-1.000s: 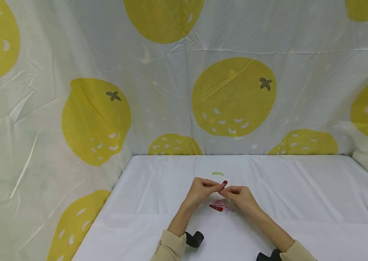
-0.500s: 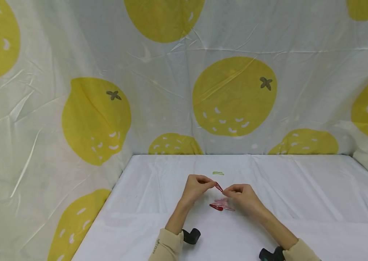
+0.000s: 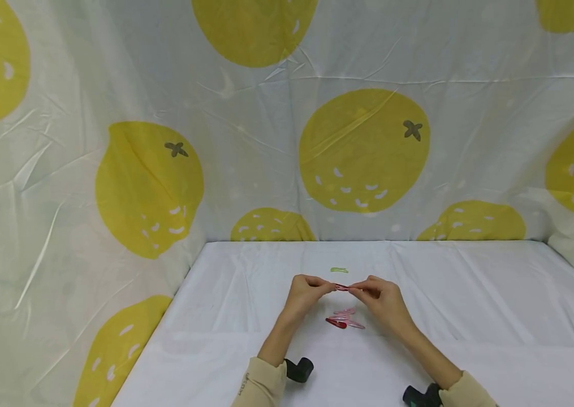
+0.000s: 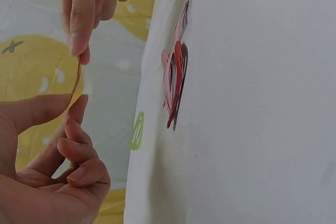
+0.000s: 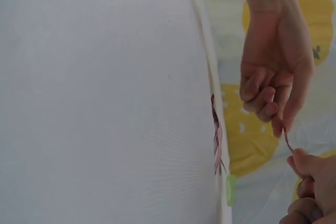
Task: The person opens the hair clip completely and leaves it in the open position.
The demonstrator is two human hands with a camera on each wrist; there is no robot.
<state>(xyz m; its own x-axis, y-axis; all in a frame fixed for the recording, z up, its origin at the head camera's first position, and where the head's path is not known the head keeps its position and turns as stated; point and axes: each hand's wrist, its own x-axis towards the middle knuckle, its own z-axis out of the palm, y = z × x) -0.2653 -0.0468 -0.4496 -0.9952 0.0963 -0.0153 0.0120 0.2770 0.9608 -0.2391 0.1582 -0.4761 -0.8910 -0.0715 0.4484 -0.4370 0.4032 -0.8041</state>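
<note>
A: Which step is in hand, pls?

B: A red hair clip (image 3: 342, 288) is held in the air between both hands, near the centre of the head frame, just above the surface (image 3: 470, 294). It is judged that the clip is being snapped or bent, i.e. opened or closed; which of the two cannot be told.

A: And the hands?

B: The left hand (image 3: 305, 293) is narrow: thumb and forefinger are pinched on one end of the clip, the other fingers are curled in. The right hand (image 3: 384, 296) is the same, the other end is pinched by its fingertips (image 4: 77, 40). In the left wrist view the clip (image 4: 76, 80) is seen edge-on as a thin strip between the two pinches.

A: What is asked by the next move?

B: Probably a small, firm press at the middle of the clip while both ends are kept steady; it is thin, so it may slip.

A: Other things nearby?

B: A small pile of red and pink clips (image 3: 344, 320) is lying on the surface below the hands, approx. lower centre. One green clip (image 3: 339, 270) is lying apart, above them in the frame.
</note>
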